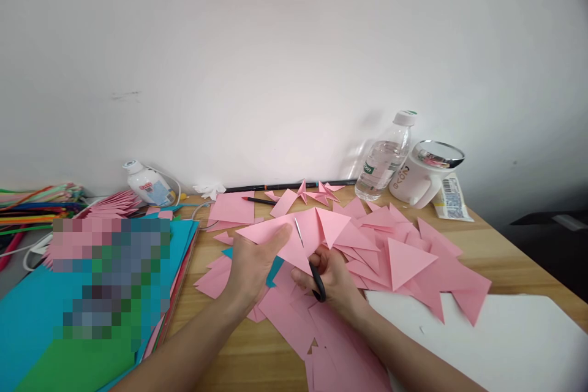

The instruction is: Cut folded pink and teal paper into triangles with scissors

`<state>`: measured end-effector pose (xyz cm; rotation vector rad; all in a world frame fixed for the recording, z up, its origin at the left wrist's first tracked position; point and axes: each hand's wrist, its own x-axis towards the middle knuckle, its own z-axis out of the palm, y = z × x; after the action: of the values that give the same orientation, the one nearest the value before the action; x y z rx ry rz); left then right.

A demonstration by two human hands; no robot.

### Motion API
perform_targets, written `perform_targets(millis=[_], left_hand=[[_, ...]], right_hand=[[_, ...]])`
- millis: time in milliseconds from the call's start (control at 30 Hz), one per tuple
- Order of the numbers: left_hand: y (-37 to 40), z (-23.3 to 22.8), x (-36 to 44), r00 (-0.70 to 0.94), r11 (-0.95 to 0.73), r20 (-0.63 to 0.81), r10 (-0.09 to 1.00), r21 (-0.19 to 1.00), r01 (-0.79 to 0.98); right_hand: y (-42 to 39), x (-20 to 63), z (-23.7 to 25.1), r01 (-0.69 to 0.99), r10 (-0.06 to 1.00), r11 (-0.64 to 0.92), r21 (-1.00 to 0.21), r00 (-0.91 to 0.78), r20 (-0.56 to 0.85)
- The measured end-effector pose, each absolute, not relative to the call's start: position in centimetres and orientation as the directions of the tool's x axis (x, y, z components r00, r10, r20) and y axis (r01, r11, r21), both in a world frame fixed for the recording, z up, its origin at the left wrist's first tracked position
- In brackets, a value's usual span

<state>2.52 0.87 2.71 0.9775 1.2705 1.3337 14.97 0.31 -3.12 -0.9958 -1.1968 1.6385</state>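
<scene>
My left hand (257, 260) grips a folded sheet of pink paper (269, 233), its thumb pressed flat on top near the middle. In my right hand (333, 275) is a pair of scissors (316, 278) with black handles. One metal blade lies across the upper face of the pink paper, pointing away from me; the other blade is hidden under it. Below and around both hands, loose pink paper pieces (294, 318) cover the wooden table. A pile of folded pink triangles (408, 263) lies just right of my right hand.
At the back right stand a water bottle (383, 162), a white mug (420, 177) and a small packet (451, 199). A white board (496, 331) lies front right. Blue and green sheets (27, 312) are stacked on the left, with a white bottle (149, 184) behind. A pencil (258, 200) rests near the wall.
</scene>
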Motion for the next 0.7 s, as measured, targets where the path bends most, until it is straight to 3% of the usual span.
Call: perform_targets(millis=[300, 700], left_hand=[[0.73, 2.30, 2.60, -0.202, 0.074, -0.077, 0.976, 0.997, -0.022], [0.72, 2.86, 2.77, -0.170, 0.117, -0.120, 0.978, 0.993, -0.030]], right_hand=[[0.37, 14.85, -3.43, -0.210, 0.937, -0.128, -0.969, -0.346, -0.049], [0.25, 14.81, -3.33, -0.203, 0.936, -0.150, -0.968, -0.345, -0.073]])
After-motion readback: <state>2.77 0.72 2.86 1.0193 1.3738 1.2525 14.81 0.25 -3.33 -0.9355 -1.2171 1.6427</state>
